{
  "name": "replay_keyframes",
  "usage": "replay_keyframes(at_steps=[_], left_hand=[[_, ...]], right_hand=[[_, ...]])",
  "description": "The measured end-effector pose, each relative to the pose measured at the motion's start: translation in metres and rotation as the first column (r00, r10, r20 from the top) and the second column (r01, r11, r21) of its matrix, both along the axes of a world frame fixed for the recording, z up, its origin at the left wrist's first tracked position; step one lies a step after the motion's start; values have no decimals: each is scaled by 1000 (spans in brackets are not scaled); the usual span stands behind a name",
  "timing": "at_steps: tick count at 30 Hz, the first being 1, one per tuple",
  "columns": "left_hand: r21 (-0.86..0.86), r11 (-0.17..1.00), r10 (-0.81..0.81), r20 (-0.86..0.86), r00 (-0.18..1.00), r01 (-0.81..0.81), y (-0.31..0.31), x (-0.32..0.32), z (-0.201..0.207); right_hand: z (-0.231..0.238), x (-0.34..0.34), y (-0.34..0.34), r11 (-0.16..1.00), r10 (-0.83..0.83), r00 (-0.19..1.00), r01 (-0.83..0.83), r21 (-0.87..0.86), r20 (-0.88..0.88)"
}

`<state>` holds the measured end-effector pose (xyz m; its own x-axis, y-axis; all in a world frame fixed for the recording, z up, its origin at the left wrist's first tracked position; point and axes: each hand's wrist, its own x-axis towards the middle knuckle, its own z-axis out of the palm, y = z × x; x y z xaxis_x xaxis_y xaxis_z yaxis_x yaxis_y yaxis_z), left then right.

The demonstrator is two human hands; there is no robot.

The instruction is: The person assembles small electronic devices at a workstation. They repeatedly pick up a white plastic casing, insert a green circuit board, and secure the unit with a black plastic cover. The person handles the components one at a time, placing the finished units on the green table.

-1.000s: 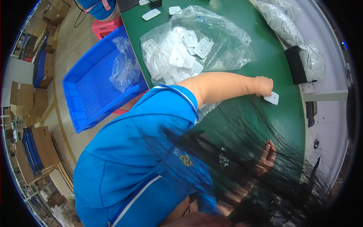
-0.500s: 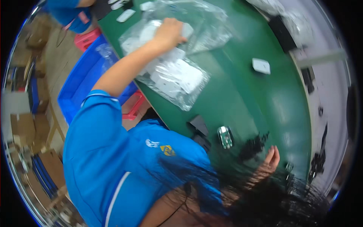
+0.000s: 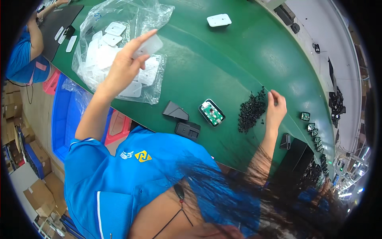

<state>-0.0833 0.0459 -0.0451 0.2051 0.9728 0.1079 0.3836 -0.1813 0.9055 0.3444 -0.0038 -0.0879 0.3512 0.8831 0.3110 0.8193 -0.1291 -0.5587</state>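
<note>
Above a clear bag (image 3: 156, 16) of white plates (image 3: 104, 55) along the counter's (image 3: 199, 59) near edge, the left hand's (image 3: 123, 69) grip pinches a pale plate (image 3: 151, 44). Rightward, near that edge, lies a case (image 3: 203, 115) holding a green board (image 3: 212, 112); then small black parts (image 3: 251, 111), the right hand (image 3: 275, 107) beside them, fingertips drawn close, contents unclear.

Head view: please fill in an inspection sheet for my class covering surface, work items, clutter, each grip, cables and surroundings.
Surface: green table, shiny.
Work items: white plate; clear bag with similar plates; circuit board; pile of small black parts.
Clutter: two dark blocks near the table edge.
Left grip: holds the white plate.
Right grip: beside the pile; contents unclear.
Cables: apparent wires, far right.
Surroundings: blue bin, cartons, co-worker upper left.
</note>
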Motion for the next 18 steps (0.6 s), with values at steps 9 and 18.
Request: replay_keyframes(at_steps=[9, 18], left_hand=[[-222, 961, -143, 111, 984, 165, -25, 38, -5], [-46, 970, -227, 169, 959, 238, -31, 84, -6]], right_hand=[[-11, 5, 19, 973, 229, 954, -220, -67, 191], [17, -41, -2, 966, 158, 943, -86, 244, -293]])
